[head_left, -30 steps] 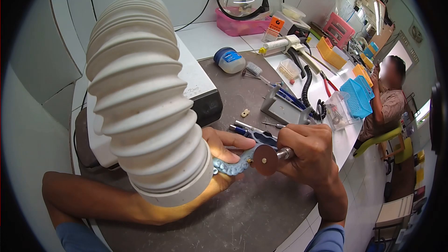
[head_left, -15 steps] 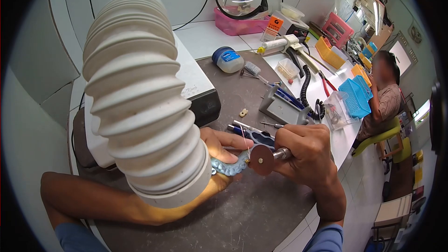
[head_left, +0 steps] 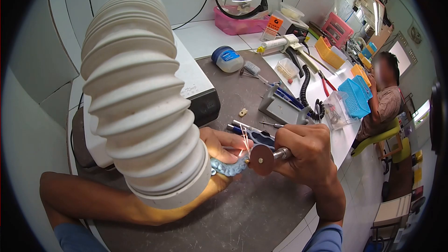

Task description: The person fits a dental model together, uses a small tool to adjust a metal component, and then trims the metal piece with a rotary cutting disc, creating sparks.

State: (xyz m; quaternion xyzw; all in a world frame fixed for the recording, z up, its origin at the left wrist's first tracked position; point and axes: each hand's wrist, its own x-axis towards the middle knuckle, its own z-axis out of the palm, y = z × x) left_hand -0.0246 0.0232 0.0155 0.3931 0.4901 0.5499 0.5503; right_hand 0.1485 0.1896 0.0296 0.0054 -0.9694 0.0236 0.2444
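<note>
My left hand is closed around a blue-grey dental arch with tooth shapes along it; part of this hand lies behind the white hose. In my right hand is a rotary handpiece, its metal nose pointing left. A brown cutting disc on its tip meets the right end of the arch, by a small gold-coloured spot. Bright streaks of sparks rise from that contact. Just behind the hands lie pens and a blue-grey tool on the bench mat.
A wide ribbed hose hangs over my left forearm, its mouth close to the arch. Around the mat stand a blue-lidded jar, a grey handpiece stand and a blue basket. A co-worker sits at the right.
More spark streaks fly up from the disc, brighter than before. Both hands stay in nearly the same place, with the arch and handpiece still held.
</note>
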